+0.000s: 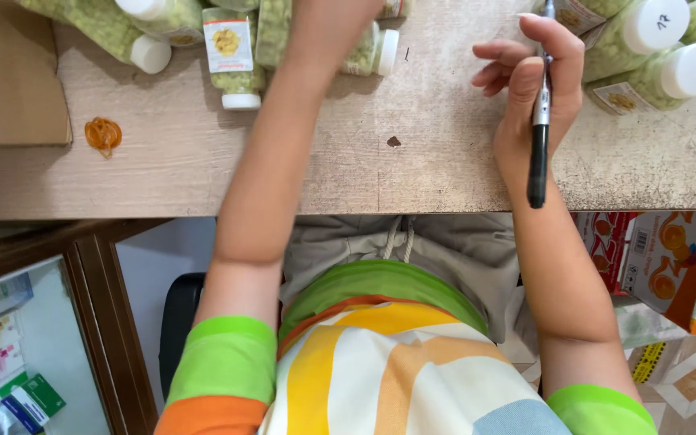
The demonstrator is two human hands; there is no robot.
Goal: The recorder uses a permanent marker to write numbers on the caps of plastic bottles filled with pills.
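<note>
Reaching left hand (328, 32) cut off among bottles (239, 60); right hand (529, 89) gripping pen (539, 137).

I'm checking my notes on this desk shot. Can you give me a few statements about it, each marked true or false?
1. The right hand holds a black pen. True.
2. The bottle caps are red. False: they are white.
3. Orange rubber bands lie on the table. True.
4. The left hand is plainly empty. False: it is cut off at the picture's top edge, among the bottles.
</note>
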